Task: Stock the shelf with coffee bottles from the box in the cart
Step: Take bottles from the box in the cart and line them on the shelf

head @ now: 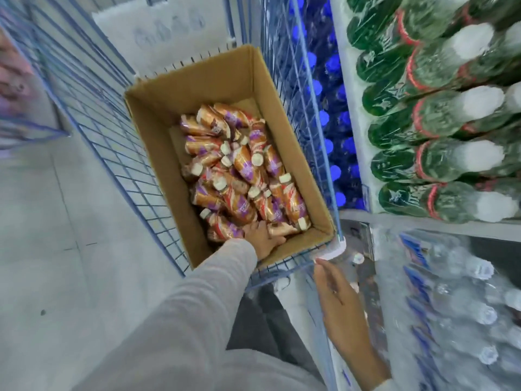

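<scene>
Right hand (335, 294) fingers (328, 273) released; left hand (263, 238) touches boxed bottles (242, 167), grasp unclear; grey floor (56, 249).

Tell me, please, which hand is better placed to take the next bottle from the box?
Left: the left hand is inside the box, touching the coffee bottles; the right hand hangs open outside the cart.

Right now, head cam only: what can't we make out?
Left hand: fingertips sunk among the coffee bottles; grip unclear.
Bottle labels: motion blur, text unreadable.
Box: lower layers hidden by top bottles; count unknown.
Right hand: open near the cart corner; contact unclear.
Shelf: blurred, cut off by right edge; no coffee slot visible.
</scene>
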### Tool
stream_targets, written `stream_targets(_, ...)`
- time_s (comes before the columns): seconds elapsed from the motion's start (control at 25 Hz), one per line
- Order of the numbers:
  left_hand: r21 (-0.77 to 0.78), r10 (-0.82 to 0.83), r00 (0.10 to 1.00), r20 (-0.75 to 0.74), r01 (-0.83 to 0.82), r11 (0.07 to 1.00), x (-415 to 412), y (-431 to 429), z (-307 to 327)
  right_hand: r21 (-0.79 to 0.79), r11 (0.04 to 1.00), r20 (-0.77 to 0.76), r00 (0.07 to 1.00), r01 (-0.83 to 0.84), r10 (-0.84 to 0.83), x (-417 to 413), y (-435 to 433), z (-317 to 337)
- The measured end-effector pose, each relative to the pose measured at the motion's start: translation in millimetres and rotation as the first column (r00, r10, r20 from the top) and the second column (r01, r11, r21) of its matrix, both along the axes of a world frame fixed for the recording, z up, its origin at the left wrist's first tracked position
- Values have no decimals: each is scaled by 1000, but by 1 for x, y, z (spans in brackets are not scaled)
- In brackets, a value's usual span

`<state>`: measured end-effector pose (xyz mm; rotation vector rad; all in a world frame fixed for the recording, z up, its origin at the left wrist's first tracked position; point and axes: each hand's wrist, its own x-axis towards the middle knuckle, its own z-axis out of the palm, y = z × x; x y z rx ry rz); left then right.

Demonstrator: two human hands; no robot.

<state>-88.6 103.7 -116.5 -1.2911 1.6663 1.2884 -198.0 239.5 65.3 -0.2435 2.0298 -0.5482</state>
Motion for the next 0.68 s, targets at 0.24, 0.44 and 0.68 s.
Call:
stream_targets(0.24,-48,237,963,-127,-245,968,25,-11,28,-8,1000,18,1000,-21,21,-7,-16,5)
stream_targets(0.44,70,790,559,-252,-803,591,75,-31,93,-56,992,14,993,-114,115,-11,-35,10)
stream_targets(0.68,105,887,223,-404,-952,287,129,-48,145,-116,971,93,971,-211,222,-2,-53,-3)
